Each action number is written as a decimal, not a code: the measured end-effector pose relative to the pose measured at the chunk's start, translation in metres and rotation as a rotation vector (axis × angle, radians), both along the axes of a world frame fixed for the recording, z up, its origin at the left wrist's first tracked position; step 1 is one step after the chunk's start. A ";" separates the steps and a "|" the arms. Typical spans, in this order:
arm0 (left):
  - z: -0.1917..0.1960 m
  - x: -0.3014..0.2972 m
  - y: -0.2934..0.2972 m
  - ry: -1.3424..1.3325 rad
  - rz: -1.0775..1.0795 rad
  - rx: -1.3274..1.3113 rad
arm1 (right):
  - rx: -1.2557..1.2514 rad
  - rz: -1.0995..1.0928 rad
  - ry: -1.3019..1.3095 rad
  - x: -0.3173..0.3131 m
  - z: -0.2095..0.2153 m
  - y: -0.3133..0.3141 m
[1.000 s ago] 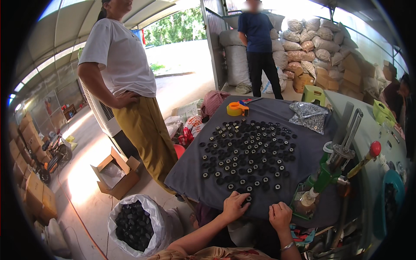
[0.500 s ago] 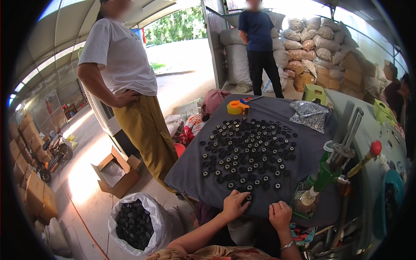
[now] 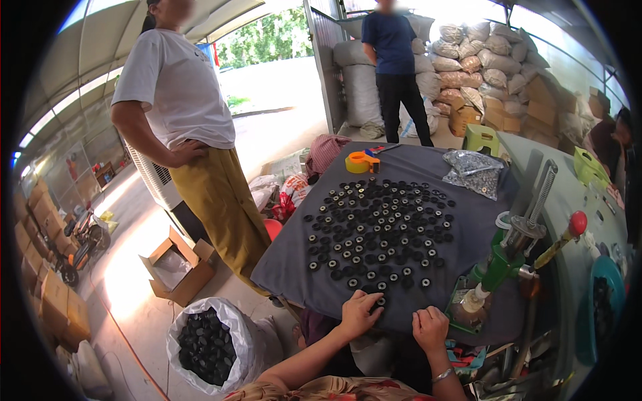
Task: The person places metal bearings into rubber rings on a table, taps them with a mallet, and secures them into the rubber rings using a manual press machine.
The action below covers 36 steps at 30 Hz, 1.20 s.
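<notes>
Same places, slightly shifted view

At my left, a white plastic sack stands filled with smooth black pieces, unchanged from a second ago. On the dark grey, cloth-draped counter, many small black discs, some with silvery ring centres, lie spread out, now slightly higher and farther left in my view. Near the close edge, my left hand stays with bent fingers touching one silvery-centred black disc; I cannot tell whether they grip it. My right hand remains loosely curled at the edge; whether it encloses anything is hidden. Just beyond it, farther right, stands a green metal hand press.
</notes>
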State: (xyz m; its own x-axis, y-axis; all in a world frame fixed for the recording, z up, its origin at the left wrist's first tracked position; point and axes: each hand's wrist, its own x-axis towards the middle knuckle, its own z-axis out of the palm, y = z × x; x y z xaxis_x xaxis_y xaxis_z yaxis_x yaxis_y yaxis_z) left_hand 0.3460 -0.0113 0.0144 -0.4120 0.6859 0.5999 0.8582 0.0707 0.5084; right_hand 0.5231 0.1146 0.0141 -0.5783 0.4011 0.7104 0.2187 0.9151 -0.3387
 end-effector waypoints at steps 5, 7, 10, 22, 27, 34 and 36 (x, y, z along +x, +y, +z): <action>-0.002 -0.002 -0.001 0.021 0.021 0.026 | 0.014 0.002 -0.004 -0.001 0.003 -0.002; -0.002 -0.002 0.000 0.019 0.022 0.025 | 0.016 0.002 -0.003 -0.001 0.002 -0.001; -0.002 -0.002 0.002 0.018 0.025 0.017 | 0.016 -0.009 -0.011 -0.001 0.001 -0.001; -0.001 0.000 -0.001 0.019 0.024 -0.004 | 0.016 -0.006 -0.013 -0.001 0.000 -0.002; -0.001 0.000 -0.001 0.016 0.017 0.005 | 0.015 -0.007 -0.014 -0.001 0.000 -0.001; -0.001 -0.001 0.000 0.034 0.010 0.023 | 0.007 -0.008 -0.010 -0.001 0.000 -0.002; -0.002 -0.001 0.000 0.038 0.009 0.023 | 0.021 -0.012 -0.017 -0.001 -0.001 -0.001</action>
State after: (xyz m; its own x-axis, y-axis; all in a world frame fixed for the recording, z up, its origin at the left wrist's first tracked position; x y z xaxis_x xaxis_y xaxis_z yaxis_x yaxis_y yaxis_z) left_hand 0.3448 -0.0113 0.0120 -0.3948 0.6682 0.6306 0.8764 0.0677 0.4769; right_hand 0.5222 0.1134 0.0129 -0.5853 0.3933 0.7091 0.2351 0.9192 -0.3158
